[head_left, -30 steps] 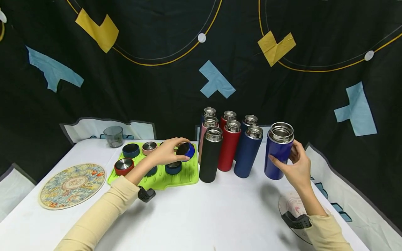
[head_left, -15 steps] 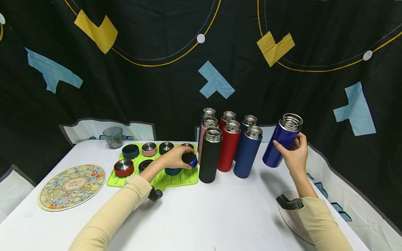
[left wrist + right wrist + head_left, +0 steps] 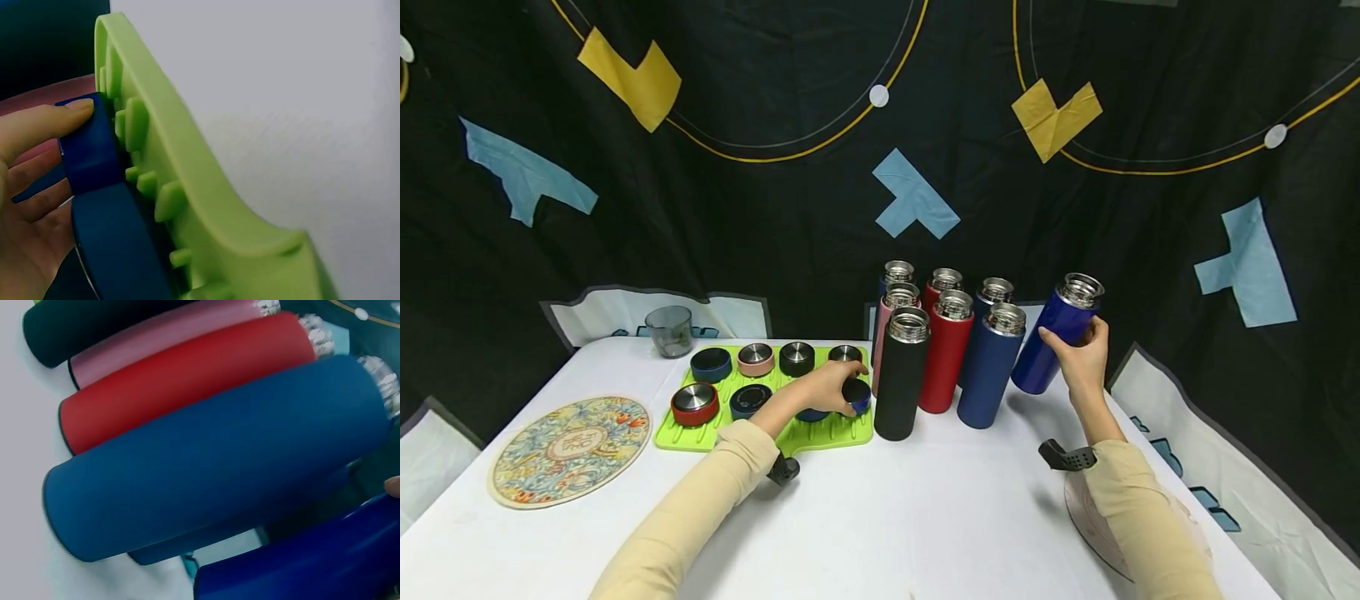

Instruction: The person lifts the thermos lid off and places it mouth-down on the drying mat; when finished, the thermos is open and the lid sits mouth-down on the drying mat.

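Observation:
My left hand (image 3: 822, 389) pinches a blue bottle lid (image 3: 859, 397) at the right end of the green drying mat (image 3: 842, 435). In the left wrist view, the thumb lies on the lid's side (image 3: 94, 153), low against the mat's ridges, beside a darker blue lid (image 3: 119, 244). My right hand (image 3: 1084, 360) grips a shiny blue vacuum flask (image 3: 1051, 343). This flask has no lid, leans with its steel mouth to the right, and seems just above the table. Left of it stand several lidless flasks, including a navy one (image 3: 991, 367), a red one (image 3: 947, 358) and a black one (image 3: 902, 375).
Several other lids sit on the mat, among them a red one (image 3: 695, 404) and a pink one (image 3: 756, 360). A grey glass (image 3: 670, 331) stands at the back left. A round patterned placemat (image 3: 572, 452) lies left; another (image 3: 1093, 521) is partly under my right forearm.
The left hand has brought the blue lid down onto the mat's right end. My right hand has carried the shiny blue flask left and back, toward the other flasks, and tilted it.

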### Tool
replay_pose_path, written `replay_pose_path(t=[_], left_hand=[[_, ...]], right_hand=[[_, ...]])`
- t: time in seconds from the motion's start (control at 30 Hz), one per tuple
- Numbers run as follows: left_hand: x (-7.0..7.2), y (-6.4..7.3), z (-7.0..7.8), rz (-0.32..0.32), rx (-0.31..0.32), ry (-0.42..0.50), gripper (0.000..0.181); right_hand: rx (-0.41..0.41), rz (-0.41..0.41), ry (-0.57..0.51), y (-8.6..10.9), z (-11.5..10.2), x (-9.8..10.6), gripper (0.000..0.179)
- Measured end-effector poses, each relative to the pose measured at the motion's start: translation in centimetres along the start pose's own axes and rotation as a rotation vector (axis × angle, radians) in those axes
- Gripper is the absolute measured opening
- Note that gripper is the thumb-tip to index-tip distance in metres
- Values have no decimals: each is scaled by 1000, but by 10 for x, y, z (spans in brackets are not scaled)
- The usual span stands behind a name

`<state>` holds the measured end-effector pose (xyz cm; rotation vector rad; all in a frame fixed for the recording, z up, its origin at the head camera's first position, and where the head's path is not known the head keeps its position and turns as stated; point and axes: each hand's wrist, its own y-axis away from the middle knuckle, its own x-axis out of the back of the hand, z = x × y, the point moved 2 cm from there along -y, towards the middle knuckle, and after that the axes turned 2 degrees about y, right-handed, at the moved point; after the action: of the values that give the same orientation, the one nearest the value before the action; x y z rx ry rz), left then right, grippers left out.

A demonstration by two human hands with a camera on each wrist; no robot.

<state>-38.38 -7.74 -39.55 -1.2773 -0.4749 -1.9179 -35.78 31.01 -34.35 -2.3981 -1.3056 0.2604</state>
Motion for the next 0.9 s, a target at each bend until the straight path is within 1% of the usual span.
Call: replay_pose_path(t=[0.1, 0.2, 0.33, 0.37, 0.53, 0.6, 0.77, 0.83, 0.9], left_hand=[[-2, 1, 0, 3, 12, 5, 72], [-1, 5, 1, 15, 3, 15, 73], [4, 16, 6, 77, -13, 22, 73], [6, 20, 8, 98, -17, 24, 72], [12, 48, 19, 196, -89, 42, 68], [14, 60, 24, 222, -97, 57, 68], [24, 92, 36, 286, -54, 93, 69], [30, 102, 39, 314, -46, 99, 70], [34, 109, 40, 343, -51, 96, 71]], right_hand=[[-38, -29, 3, -1, 12, -6, 70], [-73, -48, 7, -1, 22, -10, 70], [-87, -79, 27, 0, 31, -17, 70], [-82, -87, 31, 1, 32, -18, 70], [-69, -137, 60, 3, 38, -24, 69], [-57, -152, 73, 6, 41, -25, 68], [-10, -161, 76, 13, 46, -25, 69], [3, -155, 100, 16, 47, -24, 71], [10, -146, 128, 20, 47, -23, 74]])
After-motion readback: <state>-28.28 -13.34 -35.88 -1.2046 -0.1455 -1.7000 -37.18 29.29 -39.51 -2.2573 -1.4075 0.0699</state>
